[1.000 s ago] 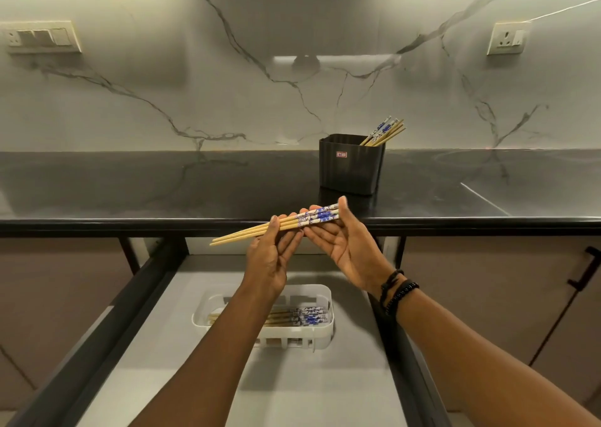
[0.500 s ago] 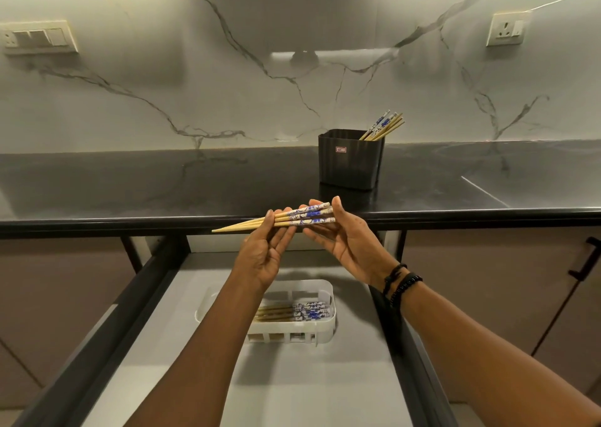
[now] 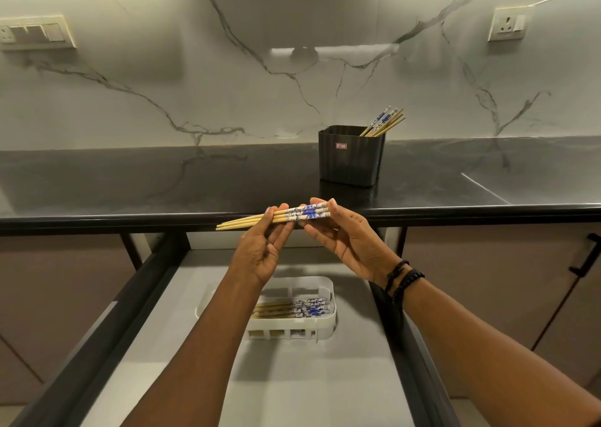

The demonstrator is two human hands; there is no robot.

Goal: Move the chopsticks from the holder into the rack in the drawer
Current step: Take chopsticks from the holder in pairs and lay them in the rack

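L hand (image 3: 260,246) & R hand (image 3: 348,242) both pinch one bundle of chopsticks (image 3: 280,217) btw thumb & fingertips. They hold it over the open drawer (image 3: 292,381), just in front of the table (image 3: 156,179) edge. Bundle lies near level: plain tips poke out left past L hand, blue-patterned ends sit in R hand's fingers. Rack (image 3: 320,325) sits in the drawer below both hands, w/ racked sticks (image 3: 294,308) lying flat inside. Holder (image 3: 350,158) stands on the table beyond R hand, w/ spare sticks (image 3: 386,121) leaning out its right corner.
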